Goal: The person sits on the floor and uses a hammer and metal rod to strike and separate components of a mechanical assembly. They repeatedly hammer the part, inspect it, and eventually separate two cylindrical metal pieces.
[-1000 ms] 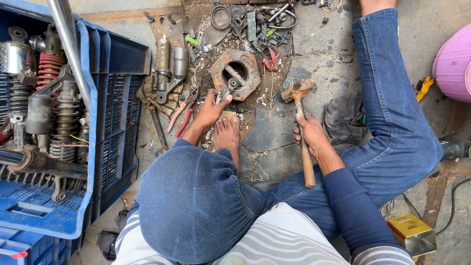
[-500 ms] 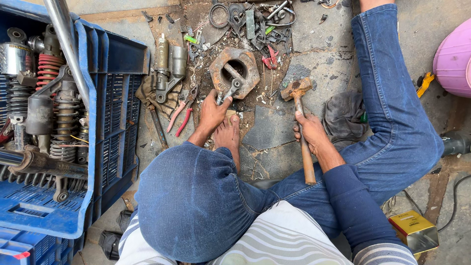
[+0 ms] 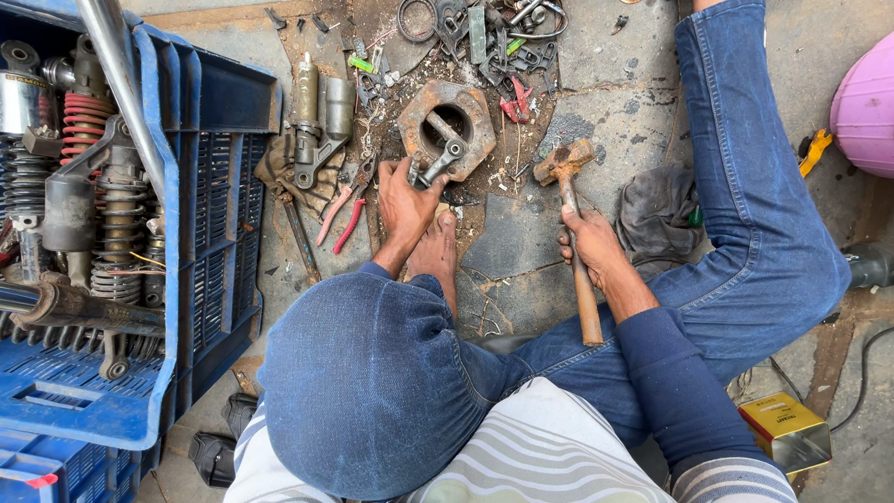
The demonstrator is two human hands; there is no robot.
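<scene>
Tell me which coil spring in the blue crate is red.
The red spring near the crate's top left, beside the shiny metal cylinder. The other springs lower down are dark grey and greasy, with no paint colour showing.

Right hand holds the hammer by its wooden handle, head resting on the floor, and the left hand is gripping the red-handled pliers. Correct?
Not quite. In the head view the left hand is not on the pliers, which lie untouched on the floor beside it. It holds the small metal part at the rusty block. The rest stands: the right hand holds the hammer by its wooden handle, head on the floor.
</scene>
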